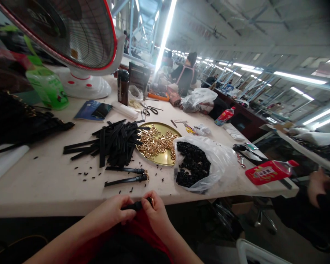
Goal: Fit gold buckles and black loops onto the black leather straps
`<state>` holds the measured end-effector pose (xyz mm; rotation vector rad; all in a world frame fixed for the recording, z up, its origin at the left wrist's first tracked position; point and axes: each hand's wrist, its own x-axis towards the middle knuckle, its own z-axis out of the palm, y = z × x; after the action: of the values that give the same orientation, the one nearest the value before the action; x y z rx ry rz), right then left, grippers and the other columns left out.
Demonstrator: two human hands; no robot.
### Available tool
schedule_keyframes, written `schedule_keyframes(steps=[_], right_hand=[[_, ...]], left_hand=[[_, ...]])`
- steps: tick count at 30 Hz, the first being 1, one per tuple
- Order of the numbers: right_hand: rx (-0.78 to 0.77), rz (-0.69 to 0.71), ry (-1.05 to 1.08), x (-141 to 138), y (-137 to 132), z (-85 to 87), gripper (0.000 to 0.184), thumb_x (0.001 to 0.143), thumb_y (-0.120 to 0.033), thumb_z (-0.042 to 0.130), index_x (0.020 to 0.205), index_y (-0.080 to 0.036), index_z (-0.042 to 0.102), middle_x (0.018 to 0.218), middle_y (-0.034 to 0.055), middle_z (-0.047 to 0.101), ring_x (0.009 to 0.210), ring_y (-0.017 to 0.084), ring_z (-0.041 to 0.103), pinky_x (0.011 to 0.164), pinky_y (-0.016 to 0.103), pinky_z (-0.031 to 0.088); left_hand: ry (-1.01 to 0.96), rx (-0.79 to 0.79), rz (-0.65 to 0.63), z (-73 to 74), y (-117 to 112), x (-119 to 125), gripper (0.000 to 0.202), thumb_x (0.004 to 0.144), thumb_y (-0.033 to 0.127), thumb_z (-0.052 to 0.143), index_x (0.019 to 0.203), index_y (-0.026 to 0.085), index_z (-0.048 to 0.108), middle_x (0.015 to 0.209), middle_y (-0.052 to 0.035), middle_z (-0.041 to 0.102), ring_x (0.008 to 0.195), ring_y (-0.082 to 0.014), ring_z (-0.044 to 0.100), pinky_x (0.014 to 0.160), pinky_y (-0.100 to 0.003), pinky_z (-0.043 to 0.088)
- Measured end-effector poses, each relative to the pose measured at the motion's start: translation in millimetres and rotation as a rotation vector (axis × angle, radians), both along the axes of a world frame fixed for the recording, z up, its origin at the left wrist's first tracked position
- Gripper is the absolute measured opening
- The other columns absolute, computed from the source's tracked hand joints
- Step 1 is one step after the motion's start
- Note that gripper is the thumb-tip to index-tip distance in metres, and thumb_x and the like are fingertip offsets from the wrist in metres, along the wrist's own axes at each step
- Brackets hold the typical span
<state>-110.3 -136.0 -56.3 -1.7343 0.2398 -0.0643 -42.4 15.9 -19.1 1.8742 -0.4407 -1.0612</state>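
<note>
My left hand [114, 211] and my right hand [154, 212] meet just below the table's front edge, both closed on one black strap [136, 205] with a gold clasp at its right end. Two finished straps [125, 175] with gold ends lie on the table just above my hands. A pile of black straps [112, 141] sits beyond them. To its right is a gold tray [165, 158] heaped with gold clasps [155, 141]. A clear plastic bag [222, 157] of small black pieces [192, 165] lies open at the right.
A large fan [71, 33] stands at the back left beside a green bottle [48, 86]. Scissors [150, 109], a dark flask [123, 87] and a blue booklet [92, 110] lie further back. A red bottle [269, 171] lies at the right edge. Another person's hand [317, 185] shows at far right.
</note>
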Motion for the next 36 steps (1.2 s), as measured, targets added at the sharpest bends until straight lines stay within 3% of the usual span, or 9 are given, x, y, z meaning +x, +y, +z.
schedule_keyframes(steps=[3, 8, 14, 19, 26, 31, 36], right_hand=[[-0.04, 0.008, -0.013, -4.8, 3.5, -0.9, 0.005, 0.079, -0.022, 0.048, 0.076, -0.019, 0.05, 0.067, -0.0022, 0.048, 0.063, 0.013, 0.044, 0.059, 0.025, 0.035], [-0.23, 0.089, -0.072, -10.8, 0.9, -3.2, 0.006, 0.08, -0.019, 0.048, 0.081, -0.02, 0.054, 0.073, 0.0001, 0.052, 0.067, 0.014, 0.046, 0.062, 0.026, 0.035], [-0.2, 0.058, -0.092, -8.3, -1.2, -2.4, 0.01, 0.083, -0.025, 0.046, 0.085, -0.02, 0.055, 0.072, 0.0003, 0.054, 0.066, 0.015, 0.048, 0.06, 0.026, 0.033], [-0.327, 0.121, -0.07, -7.0, -2.9, 0.6, 0.015, 0.085, -0.027, 0.044, 0.092, -0.02, 0.055, 0.071, 0.0013, 0.057, 0.064, 0.016, 0.05, 0.059, 0.026, 0.033], [-0.233, 0.13, -0.079, -6.6, -4.3, -5.1, 0.016, 0.087, -0.027, 0.041, 0.093, -0.02, 0.054, 0.079, 0.0025, 0.058, 0.07, 0.016, 0.052, 0.062, 0.026, 0.037], [-0.154, 0.14, -0.058, -8.9, -5.7, -6.3, 0.018, 0.087, -0.028, 0.039, 0.094, -0.019, 0.054, 0.079, 0.0027, 0.058, 0.07, 0.015, 0.052, 0.063, 0.026, 0.04], [-0.257, 0.257, -0.103, -7.3, -9.4, 0.6, 0.02, 0.087, -0.025, 0.04, 0.1, -0.019, 0.054, 0.085, 0.0041, 0.06, 0.074, 0.016, 0.054, 0.067, 0.026, 0.041]], left_hand=[[-0.024, 0.061, -0.015, 0.3, -0.8, -3.0, 0.02, 0.072, 0.035, 0.046, 0.065, 0.017, 0.053, 0.059, 0.0014, 0.061, 0.049, -0.012, 0.053, 0.046, -0.02, 0.035], [-0.096, 0.126, -0.024, -0.4, -9.3, -7.3, 0.02, 0.071, 0.036, 0.044, 0.063, 0.019, 0.052, 0.053, 0.003, 0.058, 0.043, -0.0108, 0.05, 0.042, -0.02, 0.032], [-0.155, 0.14, -0.053, -2.5, -7.8, -3.4, 0.016, 0.068, 0.032, 0.045, 0.066, 0.019, 0.053, 0.059, 0.0018, 0.06, 0.05, -0.0134, 0.055, 0.045, -0.02, 0.034], [-0.156, 0.117, -0.104, -1.8, 3.0, -0.9, 0.013, 0.066, 0.027, 0.046, 0.068, 0.019, 0.055, 0.061, 0.0018, 0.06, 0.055, -0.0138, 0.054, 0.048, -0.021, 0.034], [0.015, 0.051, -0.063, -5.7, -6.8, -3.8, 0.018, 0.069, 0.034, 0.046, 0.071, 0.018, 0.054, 0.058, 0.0029, 0.059, 0.042, -0.0096, 0.045, 0.04, -0.02, 0.029], [0.027, 0.062, -0.047, -6.5, -7.2, -3.8, 0.019, 0.069, 0.035, 0.047, 0.068, 0.018, 0.053, 0.055, 0.0038, 0.057, 0.041, -0.0093, 0.043, 0.04, -0.019, 0.029], [-0.04, 0.109, -0.108, -5.1, -3.8, -3.0, 0.021, 0.072, 0.034, 0.043, 0.067, 0.018, 0.056, 0.057, 0.003, 0.058, 0.042, -0.0097, 0.045, 0.04, -0.019, 0.03]])
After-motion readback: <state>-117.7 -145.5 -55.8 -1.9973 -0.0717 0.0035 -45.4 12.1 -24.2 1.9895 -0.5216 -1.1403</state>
